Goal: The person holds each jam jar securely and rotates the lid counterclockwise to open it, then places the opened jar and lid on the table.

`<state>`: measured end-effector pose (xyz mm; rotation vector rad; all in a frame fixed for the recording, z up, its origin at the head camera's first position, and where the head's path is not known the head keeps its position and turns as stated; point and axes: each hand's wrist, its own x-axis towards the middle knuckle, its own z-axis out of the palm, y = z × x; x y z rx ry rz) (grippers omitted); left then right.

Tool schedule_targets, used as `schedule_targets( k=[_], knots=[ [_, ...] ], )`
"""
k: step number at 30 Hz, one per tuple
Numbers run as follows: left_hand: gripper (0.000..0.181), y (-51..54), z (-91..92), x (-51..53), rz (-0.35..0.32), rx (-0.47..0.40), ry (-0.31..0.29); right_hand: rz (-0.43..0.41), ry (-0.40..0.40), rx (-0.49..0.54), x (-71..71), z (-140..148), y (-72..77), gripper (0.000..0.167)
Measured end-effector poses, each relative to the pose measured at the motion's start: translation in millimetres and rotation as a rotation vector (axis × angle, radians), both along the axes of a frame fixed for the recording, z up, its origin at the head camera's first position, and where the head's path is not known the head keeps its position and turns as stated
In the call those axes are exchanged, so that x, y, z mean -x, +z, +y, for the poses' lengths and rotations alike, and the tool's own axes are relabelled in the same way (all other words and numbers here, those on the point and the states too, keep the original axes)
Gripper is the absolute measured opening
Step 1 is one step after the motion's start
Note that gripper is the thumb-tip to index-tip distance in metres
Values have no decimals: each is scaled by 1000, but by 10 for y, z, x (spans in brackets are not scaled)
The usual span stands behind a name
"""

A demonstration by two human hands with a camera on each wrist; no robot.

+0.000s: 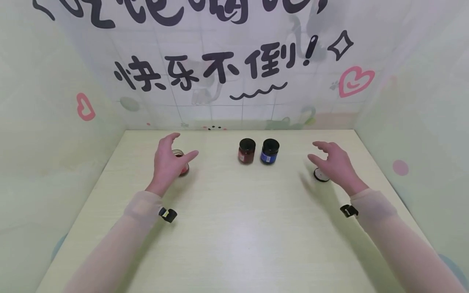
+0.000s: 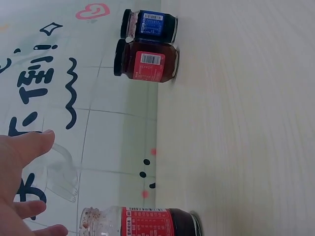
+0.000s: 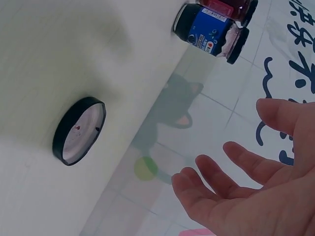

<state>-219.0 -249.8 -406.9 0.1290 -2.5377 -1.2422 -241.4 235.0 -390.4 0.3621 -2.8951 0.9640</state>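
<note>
My left hand (image 1: 167,163) hovers by an uncapped glass jar (image 2: 147,223) with a red label, thumb and fingers spread apart and holding nothing. Dark contents fill the jar's lower part, and its clear upper glass is smeared; in the head view the hand partly covers it. On the right, a black-rimmed jar lid (image 3: 78,132) lies on the table with its whitish inside facing up. Above and beside this lid my right hand (image 1: 338,166) is held in the air, fingers loosely bent, with nothing in its grasp.
Toward the back middle of the table (image 1: 234,228) stand two capped jars side by side: a dark red jar (image 1: 246,151) and a blue-labelled jar (image 1: 270,151). Behind them rises a printed backdrop (image 1: 227,116), with pale side walls to left and right.
</note>
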Motion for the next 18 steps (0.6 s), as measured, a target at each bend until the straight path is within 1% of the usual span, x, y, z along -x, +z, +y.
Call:
schedule_targets(
  k=[2,9,16,18],
  knots=[
    [85,5,27,3,8,0,-5,0,5,16,1,-22,6,57],
    [82,-29,129,-14,42,-25,-33,2,7,59,4,-88,9,55],
    [78,-22,251,-35,52,-38,-37,29,10,96,-3,-192,41,52],
    [78,-30,289,-34,65,-35,-42,30,14,107,3,-227,47,52]
  ],
)
